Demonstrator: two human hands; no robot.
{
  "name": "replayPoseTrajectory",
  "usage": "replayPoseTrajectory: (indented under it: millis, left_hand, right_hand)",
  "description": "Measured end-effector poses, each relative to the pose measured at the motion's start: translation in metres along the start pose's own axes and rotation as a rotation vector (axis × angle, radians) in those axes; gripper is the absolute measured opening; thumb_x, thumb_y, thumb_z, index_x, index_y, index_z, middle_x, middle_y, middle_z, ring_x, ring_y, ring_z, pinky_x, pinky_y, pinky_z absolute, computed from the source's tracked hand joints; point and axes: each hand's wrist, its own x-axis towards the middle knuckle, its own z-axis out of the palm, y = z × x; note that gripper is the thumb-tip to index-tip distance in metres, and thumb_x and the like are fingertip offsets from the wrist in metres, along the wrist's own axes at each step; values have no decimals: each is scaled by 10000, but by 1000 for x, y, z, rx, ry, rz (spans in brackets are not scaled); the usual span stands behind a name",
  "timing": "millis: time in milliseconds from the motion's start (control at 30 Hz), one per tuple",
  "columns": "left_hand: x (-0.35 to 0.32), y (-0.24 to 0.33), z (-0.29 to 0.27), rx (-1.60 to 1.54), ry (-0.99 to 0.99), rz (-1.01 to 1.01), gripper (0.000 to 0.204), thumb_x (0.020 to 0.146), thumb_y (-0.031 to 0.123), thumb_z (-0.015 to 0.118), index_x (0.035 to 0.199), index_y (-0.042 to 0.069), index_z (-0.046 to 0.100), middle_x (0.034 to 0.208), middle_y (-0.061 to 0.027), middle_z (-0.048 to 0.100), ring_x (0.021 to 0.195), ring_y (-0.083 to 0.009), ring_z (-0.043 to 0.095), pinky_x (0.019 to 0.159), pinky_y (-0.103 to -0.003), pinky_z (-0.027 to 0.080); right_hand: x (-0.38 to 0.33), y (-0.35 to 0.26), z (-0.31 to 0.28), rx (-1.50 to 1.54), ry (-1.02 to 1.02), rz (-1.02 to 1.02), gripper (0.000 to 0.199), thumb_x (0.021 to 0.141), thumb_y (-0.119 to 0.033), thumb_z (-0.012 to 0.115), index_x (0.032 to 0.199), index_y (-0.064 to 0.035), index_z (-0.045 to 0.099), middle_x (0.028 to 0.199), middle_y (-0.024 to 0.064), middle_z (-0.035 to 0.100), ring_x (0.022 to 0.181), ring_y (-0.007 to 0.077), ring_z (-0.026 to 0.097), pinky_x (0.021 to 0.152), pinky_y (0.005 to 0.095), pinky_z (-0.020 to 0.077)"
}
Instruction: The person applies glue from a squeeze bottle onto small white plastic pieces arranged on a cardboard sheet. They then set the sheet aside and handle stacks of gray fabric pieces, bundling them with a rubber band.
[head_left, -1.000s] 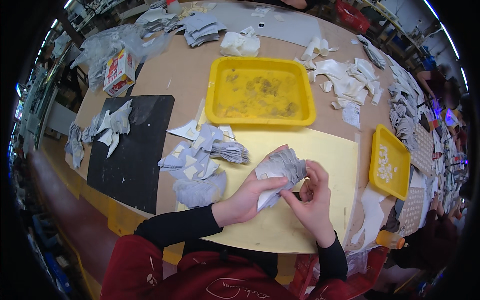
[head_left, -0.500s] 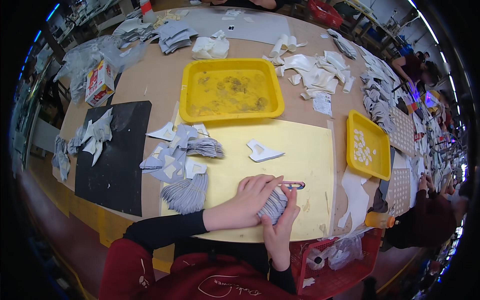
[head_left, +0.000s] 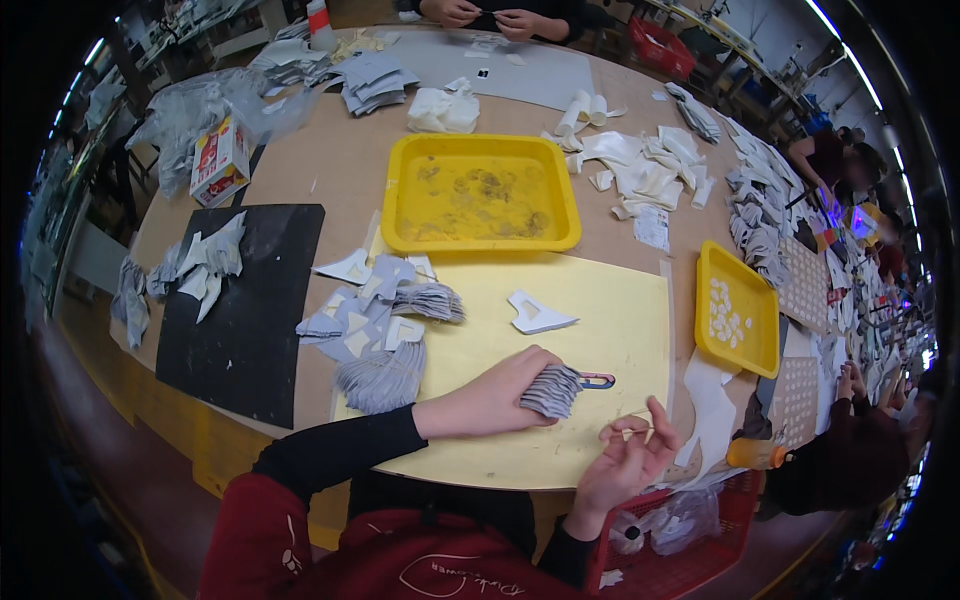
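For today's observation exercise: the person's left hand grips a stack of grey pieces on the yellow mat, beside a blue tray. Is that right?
Not quite. The head view shows the left hand gripping the grey stack on the yellow mat, but the tray is yellow, not blue.

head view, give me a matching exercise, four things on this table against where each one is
Things:
1. stack of grey pieces
2. single white cut piece
3. large yellow tray
4. small yellow tray

Places:
a. far side of the yellow mat, middle of the table
b. alone on the mat
c. in the left hand
d. right of the mat

Pairs: 1-c, 2-b, 3-a, 4-d
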Motion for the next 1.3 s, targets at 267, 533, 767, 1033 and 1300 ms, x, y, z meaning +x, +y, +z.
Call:
replayPoseTrajectory:
  millis: [267,533,767,1033,1300]
  left_hand:
    - [-9,24,-4,-197,-232,-111,500,703,209,735,1133,22,563,1007,-151,654,922,-238,643,816,-317,490]
    - [-9,22,-5,94,-115,-8,541,641,204,758,1119,31,575,884,-183,661,823,-328,654,747,-351,522]
    - [-7,34,-16,-276,-89,79,535,714,126,769,1186,51,530,1045,-81,662,922,-174,645,805,-292,493]
    - [1,23,-16,-778,-2,-276,392,779,138,747,1105,28,559,863,0,620,711,-54,550,606,-216,434]
    - [-6,27,-10,-717,-206,-177,399,763,133,761,1104,23,585,901,-3,633,722,-36,558,585,-177,425]
  right_hand:
    - [39,-39,2,-531,-778,-16,581,686,-154,776,1139,-76,421,1261,208,515,782,248,650,596,332,518]
    - [42,-39,27,-991,-1071,-28,697,632,-281,806,1198,-72,455,1125,133,603,746,234,642,613,326,511]
    - [41,-29,-12,-675,-774,384,705,700,-163,767,1301,-60,413,933,98,643,601,131,515,524,255,419]
    - [49,2,-63,787,-986,329,357,875,-46,522,1225,3,473,1118,121,579,679,141,509,588,270,425]
    - [35,2,-17,1010,141,760,463,945,-42,425,1382,38,293,1391,190,379,1102,207,499,950,284,446]
